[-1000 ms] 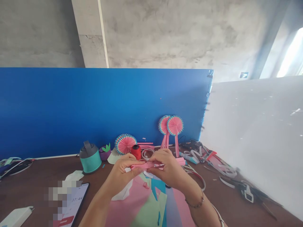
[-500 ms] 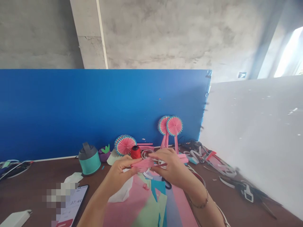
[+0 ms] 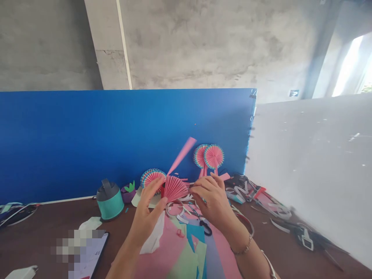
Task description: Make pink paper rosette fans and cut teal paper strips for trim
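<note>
Between my hands a pleated pink paper fan (image 3: 176,188) is partly spread, its folds radiating. A long pink paper strip (image 3: 182,155) sticks up from its left side, blurred at the top. My left hand (image 3: 149,205) grips the fan's left edge between thumb and fingers. At the right edge, my right hand (image 3: 210,197) has its bent fingertips against the folds; its thumb is partly hidden. The end of another pink strip (image 3: 224,177) shows behind my right hand. A red thread spool (image 3: 162,190) is mostly covered by the fan.
Round pleated fans (image 3: 214,156) lean on the blue partition (image 3: 116,135); another pleated rosette (image 3: 149,176) stands behind my left hand. Scissors (image 3: 205,228) and coloured paper sheets (image 3: 180,259) lie below. A teal pot (image 3: 110,203), a phone (image 3: 90,255) and cables (image 3: 308,236) are around.
The pink paper, a flat folded bundle before, now stands spread into a fan. My hands have moved apart slightly, and one strip has swung upward on the left.
</note>
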`<control>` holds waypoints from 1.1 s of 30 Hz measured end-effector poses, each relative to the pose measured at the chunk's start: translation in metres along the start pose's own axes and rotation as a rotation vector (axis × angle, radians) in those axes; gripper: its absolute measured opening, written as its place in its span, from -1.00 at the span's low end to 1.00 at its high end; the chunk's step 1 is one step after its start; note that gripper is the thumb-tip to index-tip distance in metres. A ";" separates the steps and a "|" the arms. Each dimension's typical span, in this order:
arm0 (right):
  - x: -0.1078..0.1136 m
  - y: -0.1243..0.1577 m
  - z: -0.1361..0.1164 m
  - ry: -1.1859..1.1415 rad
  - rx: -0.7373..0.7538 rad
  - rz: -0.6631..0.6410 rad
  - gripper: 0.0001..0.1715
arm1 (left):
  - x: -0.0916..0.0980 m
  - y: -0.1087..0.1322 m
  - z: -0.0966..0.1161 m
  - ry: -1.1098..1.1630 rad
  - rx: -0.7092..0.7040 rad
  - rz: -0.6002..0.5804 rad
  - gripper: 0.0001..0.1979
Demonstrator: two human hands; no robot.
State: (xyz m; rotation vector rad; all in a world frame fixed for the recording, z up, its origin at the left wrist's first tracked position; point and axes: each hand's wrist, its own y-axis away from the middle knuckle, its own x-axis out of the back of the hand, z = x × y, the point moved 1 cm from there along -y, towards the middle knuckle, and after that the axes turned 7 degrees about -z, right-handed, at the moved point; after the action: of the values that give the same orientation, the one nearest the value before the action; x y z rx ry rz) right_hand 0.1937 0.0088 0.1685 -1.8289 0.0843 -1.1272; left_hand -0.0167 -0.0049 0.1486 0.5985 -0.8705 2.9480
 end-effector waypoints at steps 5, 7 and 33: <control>-0.005 0.002 0.004 0.012 0.043 -0.047 -0.68 | 0.009 0.004 -0.001 -0.485 -0.298 0.054 -0.27; -0.006 0.002 0.006 0.017 0.038 -0.060 -0.69 | 0.010 0.004 -0.004 -0.634 -0.319 -0.025 -0.14; -0.005 0.004 0.017 -0.003 -0.260 0.208 -0.81 | -0.002 -0.009 -0.007 0.190 0.268 0.154 -0.37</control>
State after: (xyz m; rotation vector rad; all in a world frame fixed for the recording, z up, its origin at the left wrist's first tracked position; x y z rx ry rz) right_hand 0.2045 0.0206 0.1601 -1.9968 0.4266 -1.0022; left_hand -0.0159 0.0063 0.1472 0.2567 -0.5320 3.2208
